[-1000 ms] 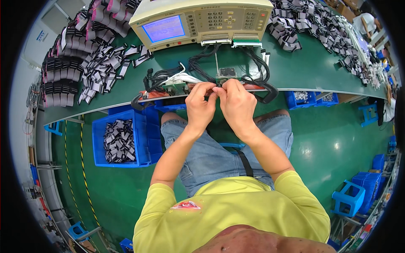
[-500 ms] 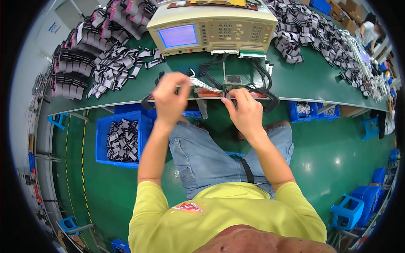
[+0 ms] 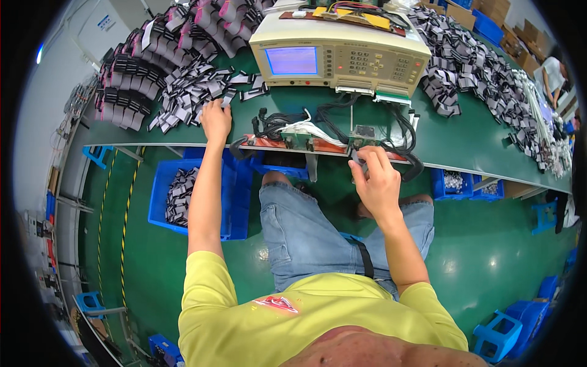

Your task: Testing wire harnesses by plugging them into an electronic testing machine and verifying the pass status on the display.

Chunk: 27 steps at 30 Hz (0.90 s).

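My left hand (image 3: 216,123) reaches to the near edge of a loose pile of short grey ribbon cables with black connectors (image 3: 189,92). Its fingertips touch the pile, thumb and fingers a little apart. I cannot make out a cable held in them. At the table's front edge, my right hand (image 3: 379,180) pinches a short ribbon cable (image 3: 359,160), mostly hidden by the fingers, against a small test fixture (image 3: 364,132). Left of that, a second green fixture board (image 3: 298,139) sits on the same reddish strip, joined to white and black wires.
A beige bench tester (image 3: 342,52) with a lit screen stands behind the fixtures. Bundled ribbon cables (image 3: 125,79) are stacked far left; more cables (image 3: 471,85) spread at right. Below the table edge sits a blue bin (image 3: 160,189) of cables. Black handles (image 3: 413,169) flank the fixture strip.
My left hand has moved left and away from me, from above the fixture strip to the loose cable pile. My right hand stays at the fixture. The whole view has shifted slightly.
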Motion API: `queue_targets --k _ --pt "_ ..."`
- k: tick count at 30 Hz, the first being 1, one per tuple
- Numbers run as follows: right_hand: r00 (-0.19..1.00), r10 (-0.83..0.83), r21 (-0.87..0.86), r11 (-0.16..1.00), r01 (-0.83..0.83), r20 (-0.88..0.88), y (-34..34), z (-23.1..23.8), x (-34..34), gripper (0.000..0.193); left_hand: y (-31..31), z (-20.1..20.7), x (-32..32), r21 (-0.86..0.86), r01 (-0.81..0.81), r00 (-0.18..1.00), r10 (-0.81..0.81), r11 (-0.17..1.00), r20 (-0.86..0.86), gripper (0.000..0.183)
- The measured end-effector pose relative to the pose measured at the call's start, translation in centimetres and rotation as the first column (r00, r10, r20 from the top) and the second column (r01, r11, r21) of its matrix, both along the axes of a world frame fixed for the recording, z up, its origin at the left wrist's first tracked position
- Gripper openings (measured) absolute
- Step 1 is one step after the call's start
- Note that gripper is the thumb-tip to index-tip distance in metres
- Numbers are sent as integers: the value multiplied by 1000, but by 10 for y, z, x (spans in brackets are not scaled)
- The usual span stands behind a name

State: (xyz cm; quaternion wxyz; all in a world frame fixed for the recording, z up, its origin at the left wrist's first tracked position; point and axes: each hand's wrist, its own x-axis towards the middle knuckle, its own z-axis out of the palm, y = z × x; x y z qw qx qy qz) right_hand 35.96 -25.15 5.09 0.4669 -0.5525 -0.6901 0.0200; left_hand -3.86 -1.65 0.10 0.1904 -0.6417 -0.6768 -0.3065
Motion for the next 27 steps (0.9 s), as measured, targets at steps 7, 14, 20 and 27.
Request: queue_targets --k 7,14,20,27 --pt "996 -1 -51 999 5 85 -4 -2 1 22 -4 1 -6 168 177 981 -187 970 49 15" --pt "981 19 -35 999 -12 191 0 4 11 21 -16 10 9 225 304 879 -363 926 308 25" --pt "877 127 -162 985 -57 463 8 15 21 23 -14 9 4 189 317 871 -364 929 329 29" --pt "842 227 -222 966 -132 490 9 14 27 24 -16 8 5 243 325 871 -389 914 301 24"
